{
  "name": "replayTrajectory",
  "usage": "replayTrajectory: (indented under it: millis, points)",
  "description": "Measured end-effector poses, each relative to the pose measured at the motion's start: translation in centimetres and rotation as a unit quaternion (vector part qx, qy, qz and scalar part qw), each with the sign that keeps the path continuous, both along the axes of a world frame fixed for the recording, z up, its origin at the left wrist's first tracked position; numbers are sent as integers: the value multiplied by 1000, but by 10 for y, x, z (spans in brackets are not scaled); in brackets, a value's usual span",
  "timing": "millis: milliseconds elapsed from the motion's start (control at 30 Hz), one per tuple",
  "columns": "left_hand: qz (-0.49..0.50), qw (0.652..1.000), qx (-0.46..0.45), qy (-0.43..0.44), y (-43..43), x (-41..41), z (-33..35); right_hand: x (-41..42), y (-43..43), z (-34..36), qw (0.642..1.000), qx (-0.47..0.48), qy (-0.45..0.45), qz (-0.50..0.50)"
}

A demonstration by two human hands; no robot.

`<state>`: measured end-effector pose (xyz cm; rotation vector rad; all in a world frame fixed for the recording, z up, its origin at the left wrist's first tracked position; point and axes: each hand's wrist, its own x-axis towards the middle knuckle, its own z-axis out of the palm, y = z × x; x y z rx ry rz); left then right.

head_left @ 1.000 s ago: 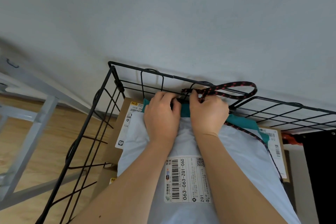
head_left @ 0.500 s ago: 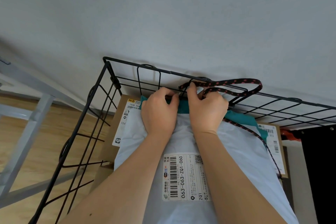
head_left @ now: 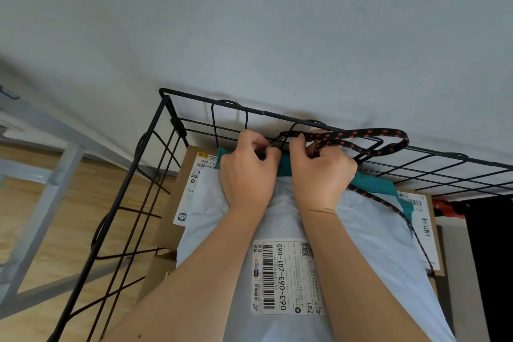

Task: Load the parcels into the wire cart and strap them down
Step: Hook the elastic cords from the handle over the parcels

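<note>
The fingers [head_left: 262, 144] of the left hand [head_left: 247, 175] are curled tight at the far rim of the cart [head_left: 144, 164], pinching what looks like the end of the cord [head_left: 361, 134] against a wire, though the exact grip is hidden behind the knuckles. The right hand [head_left: 322, 172] is clenched just beside it, its fingers closed around the black, red-flecked cord, which loops out to the right over the rim and returns under the hand. From there the cord runs diagonally down across the pale mailer [head_left: 369, 244] to the right edge of the load.

Both wrists rest on that mailer, which lies on top of the pile with a barcode label [head_left: 286, 277] facing up. A teal parcel [head_left: 372, 183] pokes out beneath its far end, and brown boxes [head_left: 183, 183] with labels lie below on both sides.

The cart stands against a pale grey wall [head_left: 249, 22]. To the left is a wooden floor [head_left: 69, 216] and a grey metal frame [head_left: 41, 203]; at the right edge, something black [head_left: 491, 258].
</note>
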<state>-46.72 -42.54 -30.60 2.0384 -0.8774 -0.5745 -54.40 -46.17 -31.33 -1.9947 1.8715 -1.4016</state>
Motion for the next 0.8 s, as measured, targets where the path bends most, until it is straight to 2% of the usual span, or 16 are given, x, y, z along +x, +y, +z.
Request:
replayTrajectory:
  millis: [233, 467, 633, 733, 800]
  points:
    - [-19, 998, -55, 15, 3, 1, -1, 2, -1, 0, 1000, 21, 14, 3]
    - [-29, 999, -45, -7, 1, 2, -6, 3, 0, 3, 996, 85, 26, 27]
    - [-13, 995, -88, -41, 3, 1, -5, 2, 0, 4, 986, 163, 29, 29]
    - [-46, 990, -125, -52, 4, 0, 6, -1, 2, 25, 967, 253, 35, 18]
    - [-79, 987, -123, -59, 2, 2, 19, -8, 2, 43, 952, 298, 71, 22]
